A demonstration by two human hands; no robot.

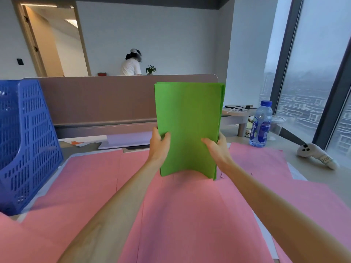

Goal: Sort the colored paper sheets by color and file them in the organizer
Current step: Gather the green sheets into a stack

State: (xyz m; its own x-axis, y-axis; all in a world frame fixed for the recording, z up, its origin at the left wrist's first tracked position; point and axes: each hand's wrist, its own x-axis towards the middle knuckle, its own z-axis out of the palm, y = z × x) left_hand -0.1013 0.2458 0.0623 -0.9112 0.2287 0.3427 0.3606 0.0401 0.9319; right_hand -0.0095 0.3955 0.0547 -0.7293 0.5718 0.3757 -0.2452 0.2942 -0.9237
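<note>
Green stack is held upright mid-frame, bottom edges just over the pink sheets that cover the desk. Left hand and right hand clamp its sides, thumbs in front. Blue organizer sits far left, bottle far right.

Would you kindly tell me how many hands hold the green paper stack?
2: the left hand grips the green paper stack at lower left, the right hand at lower right.

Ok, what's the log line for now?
left hand, right hand: hold green stack upright | pink sheets: on desk | blue organizer: untouched
</note>
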